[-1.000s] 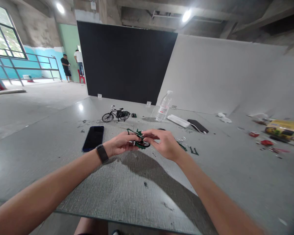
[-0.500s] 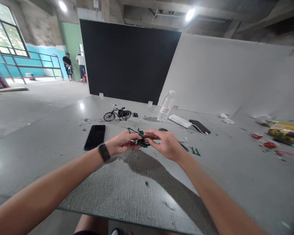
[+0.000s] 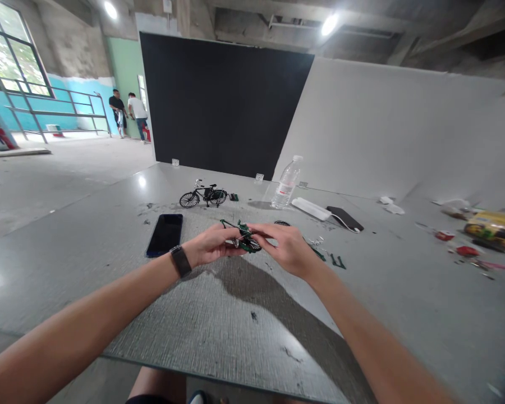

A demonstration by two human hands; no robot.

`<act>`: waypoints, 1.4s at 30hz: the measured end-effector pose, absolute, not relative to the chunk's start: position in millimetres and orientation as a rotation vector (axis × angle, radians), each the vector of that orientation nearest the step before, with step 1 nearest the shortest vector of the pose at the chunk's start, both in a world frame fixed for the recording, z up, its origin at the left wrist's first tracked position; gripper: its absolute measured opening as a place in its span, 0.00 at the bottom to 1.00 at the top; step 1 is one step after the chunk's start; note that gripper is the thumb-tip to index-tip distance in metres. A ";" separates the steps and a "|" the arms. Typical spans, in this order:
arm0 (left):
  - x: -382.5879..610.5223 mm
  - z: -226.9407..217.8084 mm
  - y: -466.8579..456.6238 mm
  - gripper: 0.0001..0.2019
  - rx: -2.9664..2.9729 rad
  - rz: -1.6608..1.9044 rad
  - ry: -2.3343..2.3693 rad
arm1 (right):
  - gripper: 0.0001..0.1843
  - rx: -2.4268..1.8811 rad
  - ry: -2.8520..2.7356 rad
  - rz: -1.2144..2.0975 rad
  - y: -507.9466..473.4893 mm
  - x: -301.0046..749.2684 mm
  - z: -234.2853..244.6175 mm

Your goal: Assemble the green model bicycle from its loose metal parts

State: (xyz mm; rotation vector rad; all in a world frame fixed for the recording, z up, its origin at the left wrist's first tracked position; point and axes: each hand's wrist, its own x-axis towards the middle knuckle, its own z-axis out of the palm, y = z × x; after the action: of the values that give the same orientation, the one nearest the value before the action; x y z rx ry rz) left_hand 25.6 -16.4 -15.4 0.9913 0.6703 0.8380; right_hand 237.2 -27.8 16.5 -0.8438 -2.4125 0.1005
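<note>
Your smartphone (image 3: 165, 235) lay left of a black model bicycle (image 3: 207, 194); your left hand (image 3: 210, 246) gripped a green model bicycle (image 3: 244, 231), your right hand (image 3: 285, 248) pinching its right side. The plastic bottle's (image 3: 292, 170) red-marked label (image 3: 283, 191) was unreadable.

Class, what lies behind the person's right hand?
A black wheel shows just beyond the right hand, which hides its lower part; anything fully covered there cannot be seen.

PLACE: workshop-like, unfinished | raw concrete ceiling (image 3: 454, 33) | part-painted wall (image 3: 78, 84) | metal railing (image 3: 59, 114)
</note>
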 end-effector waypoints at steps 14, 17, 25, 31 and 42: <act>25.9 -15.2 -18.0 0.05 0.982 0.830 0.663 | 0.21 -0.858 -2.453 0.202 -23.7 243.2 13.2; 26.1 -16.1 -17.9 0.05 0.989 0.831 0.673 | 0.20 -0.854 -2.462 0.177 -24.4 242.9 13.6; 27.2 -20.8 -16.5 0.06 1.036 0.831 0.685 | 0.11 -0.903 -2.272 0.292 -26.8 231.6 11.2; 27.1 -17.3 -18.5 0.04 0.980 0.833 0.717 | 0.09 -0.907 -2.207 0.372 -27.8 227.2 9.7; 27.1 -10.6 -23.5 0.03 0.956 0.869 0.670 | 0.09 -0.950 -2.208 0.201 -31.4 223.2 5.2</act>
State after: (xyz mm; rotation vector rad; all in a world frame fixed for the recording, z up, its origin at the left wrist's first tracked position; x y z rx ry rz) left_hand 27.1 -23.5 -10.6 0.9558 0.6703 0.8693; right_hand 223.2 -31.4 5.2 -0.9498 -2.2083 0.2015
